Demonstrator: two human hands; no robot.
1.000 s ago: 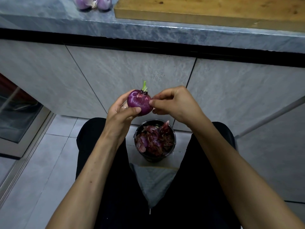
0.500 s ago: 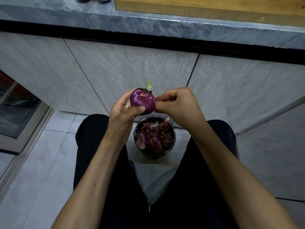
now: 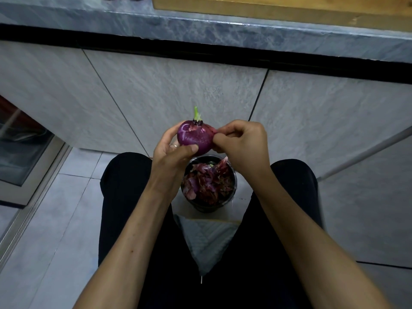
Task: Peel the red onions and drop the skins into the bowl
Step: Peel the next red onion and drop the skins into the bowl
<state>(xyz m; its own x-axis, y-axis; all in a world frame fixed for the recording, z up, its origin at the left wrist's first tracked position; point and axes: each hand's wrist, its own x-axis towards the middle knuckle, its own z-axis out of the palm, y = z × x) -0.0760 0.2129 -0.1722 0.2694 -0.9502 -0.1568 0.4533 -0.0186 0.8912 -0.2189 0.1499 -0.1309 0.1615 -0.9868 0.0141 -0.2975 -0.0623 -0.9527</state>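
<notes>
Head view: left hand (image 3: 172, 152) around onion (image 3: 194, 138), right hand (image 3: 242, 142) pinching skin (image 3: 213, 131).

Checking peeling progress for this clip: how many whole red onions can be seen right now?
1: the red onion gripped in the left hand, above the bowl of skins, while the right hand pinches its skin. Dark shapes at the counter's top edge may be more.

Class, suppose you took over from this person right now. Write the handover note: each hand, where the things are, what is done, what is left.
Left hand grips the red onion, green sprout up.
Right hand pinches a flap of skin at the onion's right side.
Bowl sits on the floor between the knees, below the onion, holding many skins.
Done: part of the onion is bare.
Left: pull off the remaining skin and drop it into the bowl.
</notes>
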